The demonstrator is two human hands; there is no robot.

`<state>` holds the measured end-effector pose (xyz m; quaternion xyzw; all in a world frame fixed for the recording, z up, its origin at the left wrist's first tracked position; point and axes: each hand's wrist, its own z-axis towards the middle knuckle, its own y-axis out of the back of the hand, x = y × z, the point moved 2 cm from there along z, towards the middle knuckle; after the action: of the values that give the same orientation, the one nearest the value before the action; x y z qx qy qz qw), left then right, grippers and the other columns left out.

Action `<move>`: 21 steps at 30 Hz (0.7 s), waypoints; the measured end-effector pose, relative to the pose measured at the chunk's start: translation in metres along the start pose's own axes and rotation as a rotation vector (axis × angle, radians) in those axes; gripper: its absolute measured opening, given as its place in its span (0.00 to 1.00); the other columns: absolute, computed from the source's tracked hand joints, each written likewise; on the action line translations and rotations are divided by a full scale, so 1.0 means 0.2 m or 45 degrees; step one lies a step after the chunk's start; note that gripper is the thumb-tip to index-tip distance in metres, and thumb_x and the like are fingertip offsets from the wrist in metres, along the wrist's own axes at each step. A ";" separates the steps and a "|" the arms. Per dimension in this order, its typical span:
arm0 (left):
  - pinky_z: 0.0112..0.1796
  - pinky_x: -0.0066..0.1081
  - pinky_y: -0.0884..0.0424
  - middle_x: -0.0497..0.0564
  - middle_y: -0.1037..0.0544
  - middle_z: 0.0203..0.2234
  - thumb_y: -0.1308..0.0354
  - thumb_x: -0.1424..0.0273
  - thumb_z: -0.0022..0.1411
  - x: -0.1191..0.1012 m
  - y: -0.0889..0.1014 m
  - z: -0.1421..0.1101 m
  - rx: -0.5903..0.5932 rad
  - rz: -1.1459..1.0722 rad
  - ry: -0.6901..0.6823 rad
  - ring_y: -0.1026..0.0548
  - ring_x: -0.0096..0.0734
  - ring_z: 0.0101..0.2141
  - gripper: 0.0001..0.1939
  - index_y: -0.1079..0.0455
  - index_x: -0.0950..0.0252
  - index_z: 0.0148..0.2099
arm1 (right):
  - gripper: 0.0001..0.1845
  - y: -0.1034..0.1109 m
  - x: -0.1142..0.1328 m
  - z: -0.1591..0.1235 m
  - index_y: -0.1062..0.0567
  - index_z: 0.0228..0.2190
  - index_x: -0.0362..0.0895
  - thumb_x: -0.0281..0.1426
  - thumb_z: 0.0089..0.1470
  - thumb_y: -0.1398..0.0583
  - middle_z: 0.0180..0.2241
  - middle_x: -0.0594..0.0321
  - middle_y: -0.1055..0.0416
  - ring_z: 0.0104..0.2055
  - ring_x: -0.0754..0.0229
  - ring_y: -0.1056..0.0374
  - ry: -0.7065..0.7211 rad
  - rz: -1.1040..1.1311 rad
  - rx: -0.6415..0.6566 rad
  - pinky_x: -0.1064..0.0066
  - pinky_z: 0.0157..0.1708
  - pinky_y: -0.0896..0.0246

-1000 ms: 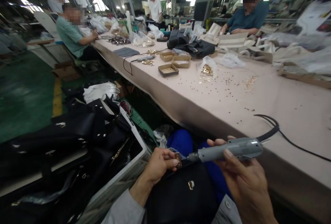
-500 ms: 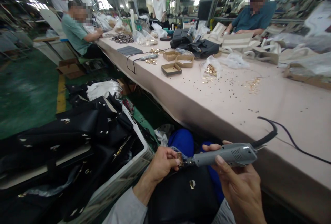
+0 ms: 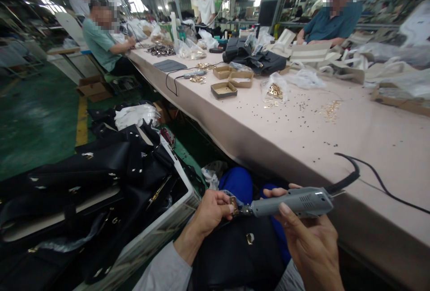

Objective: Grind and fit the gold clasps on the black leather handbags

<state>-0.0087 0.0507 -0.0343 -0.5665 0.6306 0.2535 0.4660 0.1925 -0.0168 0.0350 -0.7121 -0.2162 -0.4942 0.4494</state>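
Observation:
My right hand (image 3: 311,244) is wrapped round a grey electric screwdriver (image 3: 290,203), held level with its tip pointing left and its black cable (image 3: 366,172) running over the table edge. My left hand (image 3: 211,212) pinches a small gold metal fitting (image 3: 233,205) against the tool's tip. Both hands are over a black leather bag (image 3: 235,255) on my lap, which has a gold clasp (image 3: 249,238) on its front.
A long pink worktable (image 3: 302,147) runs to the right, with scattered screws, small cardboard trays (image 3: 223,89), a bag of gold fittings (image 3: 275,90) and black bags. A bin of black bags (image 3: 101,192) stands at my left. Other people work at the far table end.
The view has shifted slightly and the hands with tool and fitting have stayed together, almost still, above the black bag.

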 end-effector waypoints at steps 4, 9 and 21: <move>0.24 0.26 0.30 0.52 0.21 0.20 0.30 0.70 0.41 0.00 0.00 0.00 0.013 -0.002 -0.018 0.28 0.26 0.19 0.10 0.23 0.71 0.27 | 0.31 -0.01 -0.01 0.00 0.27 0.53 0.48 0.33 0.50 0.25 0.43 0.53 0.19 0.48 0.39 0.21 0.001 -0.010 0.019 0.32 0.57 0.35; 0.23 0.26 0.31 0.52 0.21 0.20 0.30 0.69 0.42 0.00 0.00 0.00 0.012 0.003 -0.017 0.28 0.26 0.19 0.10 0.23 0.71 0.27 | 0.31 -0.01 -0.01 0.00 0.28 0.53 0.48 0.33 0.50 0.25 0.43 0.53 0.19 0.47 0.39 0.21 0.015 0.000 0.021 0.31 0.56 0.34; 0.25 0.28 0.31 0.54 0.20 0.22 0.30 0.69 0.42 0.00 0.00 -0.01 -0.001 0.071 -0.020 0.27 0.28 0.20 0.11 0.23 0.71 0.29 | 0.29 -0.01 -0.01 -0.03 0.28 0.54 0.47 0.32 0.53 0.26 0.43 0.52 0.19 0.47 0.41 0.20 0.068 -0.078 0.053 0.33 0.57 0.35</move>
<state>-0.0094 0.0493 -0.0335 -0.5469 0.6424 0.2712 0.4633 0.1867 -0.0213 0.0352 -0.6822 -0.2360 -0.5219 0.4545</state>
